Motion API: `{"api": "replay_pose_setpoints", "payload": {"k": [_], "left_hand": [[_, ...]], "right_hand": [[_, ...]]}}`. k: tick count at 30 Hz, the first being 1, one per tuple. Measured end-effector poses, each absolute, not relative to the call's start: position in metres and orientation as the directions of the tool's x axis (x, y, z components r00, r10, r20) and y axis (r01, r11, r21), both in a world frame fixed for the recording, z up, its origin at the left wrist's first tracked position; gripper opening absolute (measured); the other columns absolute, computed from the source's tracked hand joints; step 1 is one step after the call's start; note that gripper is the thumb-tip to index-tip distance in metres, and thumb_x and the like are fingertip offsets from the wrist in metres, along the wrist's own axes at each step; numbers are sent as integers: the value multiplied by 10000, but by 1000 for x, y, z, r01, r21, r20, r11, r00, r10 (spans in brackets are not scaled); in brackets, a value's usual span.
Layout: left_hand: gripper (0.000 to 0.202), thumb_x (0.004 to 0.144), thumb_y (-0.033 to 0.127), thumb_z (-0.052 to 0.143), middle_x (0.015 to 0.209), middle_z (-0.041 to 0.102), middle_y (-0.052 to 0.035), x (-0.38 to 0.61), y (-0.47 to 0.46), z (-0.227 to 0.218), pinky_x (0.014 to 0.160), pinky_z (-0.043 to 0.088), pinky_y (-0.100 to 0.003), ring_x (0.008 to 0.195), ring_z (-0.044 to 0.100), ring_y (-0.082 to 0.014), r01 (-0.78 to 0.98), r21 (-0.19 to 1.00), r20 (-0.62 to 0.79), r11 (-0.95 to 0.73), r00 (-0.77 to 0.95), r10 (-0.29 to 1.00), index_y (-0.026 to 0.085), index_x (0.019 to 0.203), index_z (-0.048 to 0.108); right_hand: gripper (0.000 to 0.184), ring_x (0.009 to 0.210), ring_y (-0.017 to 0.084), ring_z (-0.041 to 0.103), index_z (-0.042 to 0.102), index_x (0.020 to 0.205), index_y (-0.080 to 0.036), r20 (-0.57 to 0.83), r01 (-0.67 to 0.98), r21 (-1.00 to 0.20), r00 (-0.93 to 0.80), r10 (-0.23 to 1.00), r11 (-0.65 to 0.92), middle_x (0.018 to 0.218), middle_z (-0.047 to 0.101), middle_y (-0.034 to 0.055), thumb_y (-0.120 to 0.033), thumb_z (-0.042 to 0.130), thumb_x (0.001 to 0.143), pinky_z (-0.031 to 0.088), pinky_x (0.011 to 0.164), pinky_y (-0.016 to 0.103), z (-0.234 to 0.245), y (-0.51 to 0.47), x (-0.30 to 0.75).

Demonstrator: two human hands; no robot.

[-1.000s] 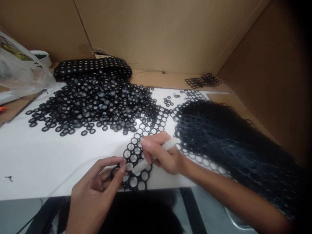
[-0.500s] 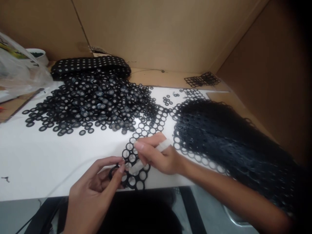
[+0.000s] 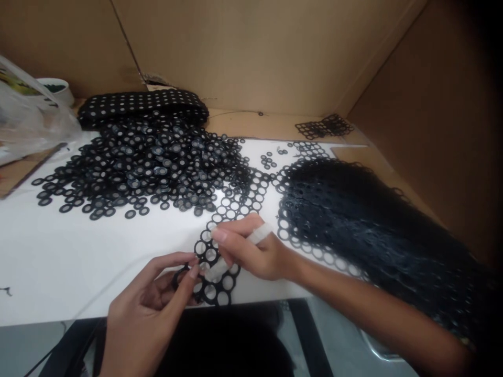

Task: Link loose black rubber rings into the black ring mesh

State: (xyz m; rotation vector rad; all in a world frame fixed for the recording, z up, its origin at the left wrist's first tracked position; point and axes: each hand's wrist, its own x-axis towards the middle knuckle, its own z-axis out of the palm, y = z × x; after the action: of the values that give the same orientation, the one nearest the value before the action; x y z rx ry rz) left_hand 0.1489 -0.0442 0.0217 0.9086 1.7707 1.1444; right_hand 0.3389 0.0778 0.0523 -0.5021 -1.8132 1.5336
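Observation:
Between the thumb and fingers of my left hand (image 3: 151, 301), closed in a pinch, is the near left edge of a black perforated strip (image 3: 210, 255) with large round holes. My right hand (image 3: 249, 248) is closed over the strip, gripping a white pen-like tool (image 3: 218, 268) whose other end shows above the thumb. The tool's lower end points toward the left fingertips; its tip is too blurred to make out. The strip reaches back to a big heap of small black rings (image 3: 157, 162), left of and beyond my hands.
A thick pile of black perforated sheets (image 3: 353, 209) lies at the right, beside my right forearm. Behind the rings rests a dotted black roll (image 3: 143, 104). A plastic bag (image 3: 27, 115) and white cup (image 3: 57, 91) stand at the left. Cardboard walls (image 3: 255, 52) enclose the white tabletop (image 3: 51, 262).
The whole view has shifted slightly, so everything sits a little further left. Both hands keep nearly the same grip and place on the strip.

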Motion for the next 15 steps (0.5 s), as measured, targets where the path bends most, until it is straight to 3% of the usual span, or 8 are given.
{"api": "replay_pose_setpoints", "payload": {"k": [5,8,10,13,15], "left_hand": [[487,797,523,909,1000,831,-76,145,-44,16,644,647,-180,816,802,-216,177,943,-193,283,-401,896,208,1147,786],[470,815,517,896,1057,827,-70,142,-46,12,727,649,-169,899,807,-215,181,946,-187,268,-372,909,218,1160,784],[468,827,515,887,1114,823,-75,139,-49,9,800,652,-179,1004,805,-236,172,949,-194,265,-343,919,220,1174,781],[494,837,531,873,1200,811,-100,136,-55,1,778,676,-231,1083,796,-291,135,952,-229,276,-285,931,212,1199,767],[524,823,554,875,1189,815,-117,134,-57,-4,745,694,-275,1023,809,-308,104,957,-239,272,-256,937,197,1190,764]], "right_hand": [[587,437,83,401,553,573,-200,266,-234,-958,-519,812,164,504,454,-57,-429,532,1113,327,453,239,51,88,343],[595,399,91,353,538,570,-217,266,-242,-951,-335,904,190,452,383,-73,-491,532,1099,278,429,253,46,103,348],[598,402,93,382,558,600,-217,270,-190,-955,-244,932,227,452,420,-69,-540,516,1102,295,447,254,45,113,351],[607,408,95,449,663,731,-201,286,-94,-958,-253,924,271,485,530,-55,-614,444,1118,332,470,251,53,122,356],[636,410,100,496,726,843,-193,313,-31,-947,-327,892,321,487,553,-59,-647,384,1127,377,503,248,67,119,360]]}}
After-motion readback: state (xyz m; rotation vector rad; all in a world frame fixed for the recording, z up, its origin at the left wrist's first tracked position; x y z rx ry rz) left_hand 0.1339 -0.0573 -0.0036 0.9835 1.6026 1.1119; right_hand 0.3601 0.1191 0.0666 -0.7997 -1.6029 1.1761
